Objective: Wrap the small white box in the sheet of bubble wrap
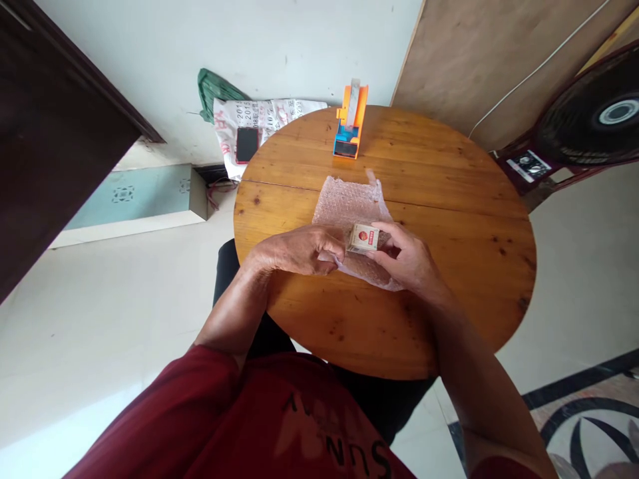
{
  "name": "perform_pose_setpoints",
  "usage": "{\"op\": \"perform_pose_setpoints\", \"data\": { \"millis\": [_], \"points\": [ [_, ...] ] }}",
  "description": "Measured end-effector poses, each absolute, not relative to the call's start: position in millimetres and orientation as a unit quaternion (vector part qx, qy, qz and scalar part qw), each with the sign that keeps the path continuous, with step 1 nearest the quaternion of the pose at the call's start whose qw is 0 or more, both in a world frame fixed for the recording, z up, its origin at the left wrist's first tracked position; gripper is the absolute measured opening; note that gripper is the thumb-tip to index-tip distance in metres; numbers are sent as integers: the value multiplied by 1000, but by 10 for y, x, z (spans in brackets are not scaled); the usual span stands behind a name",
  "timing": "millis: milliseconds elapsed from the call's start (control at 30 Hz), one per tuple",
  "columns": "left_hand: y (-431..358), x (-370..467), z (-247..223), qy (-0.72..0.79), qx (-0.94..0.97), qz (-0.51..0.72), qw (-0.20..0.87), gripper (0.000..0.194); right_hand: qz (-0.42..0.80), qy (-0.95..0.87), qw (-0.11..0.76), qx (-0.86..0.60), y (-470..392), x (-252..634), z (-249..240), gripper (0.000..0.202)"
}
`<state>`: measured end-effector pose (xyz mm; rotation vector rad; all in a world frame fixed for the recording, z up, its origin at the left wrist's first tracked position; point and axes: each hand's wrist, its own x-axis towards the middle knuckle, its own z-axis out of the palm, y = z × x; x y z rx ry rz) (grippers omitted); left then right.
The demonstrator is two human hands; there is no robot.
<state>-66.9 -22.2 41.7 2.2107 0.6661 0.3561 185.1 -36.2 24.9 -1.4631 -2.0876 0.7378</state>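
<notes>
A small cream-coloured box point(366, 236) with a red round mark and a red label is above a sheet of bubble wrap point(342, 201) on the table. My right hand point(410, 257) grips the box from its right side, thumb in front and fingers behind. My left hand point(307, 249) is closed on the near left edge of the bubble wrap, pinching it between thumb and curled fingers. The wrap spreads out beneath and behind the box, and its far edge is uneven.
On the round wooden table point(464, 173) an orange and blue tape dispenser point(351, 123) stands near the far edge. Behind it to the left, a dark phone point(247, 145) lies on a printed white sack point(225, 126). A large dark round object point(589, 110) is at the right.
</notes>
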Motion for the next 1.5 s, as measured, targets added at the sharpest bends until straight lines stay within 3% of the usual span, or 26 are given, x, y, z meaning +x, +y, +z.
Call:
{"op": "perform_pose_setpoints", "data": {
  "millis": [467, 600, 700, 900, 1133, 1267, 1500],
  "points": [
    [-219, -654, 460, 269, 846, 212, 408, 13, 343, -724, 243, -547, -387, 2012, 333, 59],
    [-191, -643, 425, 346, 804, 259, 408, 7, 440, -728, 235, -470, -419, 2195, 533, 58],
    [-184, -622, 382, 429, 745, 277, 429, 11, 424, -733, 224, -483, -423, 2228, 567, 60],
    [-177, -486, 295, 453, 674, 329, 481, 30, 417, -678, 299, -527, -364, 2082, 377, 31],
    [-108, -343, 107, 443, 613, 395, 523, 33, 476, -632, 322, -521, -338, 2052, 306, 30],
    [-103, -354, 103, 420, 590, 399, 562, 34, 466, -644, 347, -498, -328, 2028, 291, 22],
    [-106, -380, 170, 402, 583, 396, 585, 33, 464, -637, 356, -502, -323, 2054, 224, 27]
  ]
}}
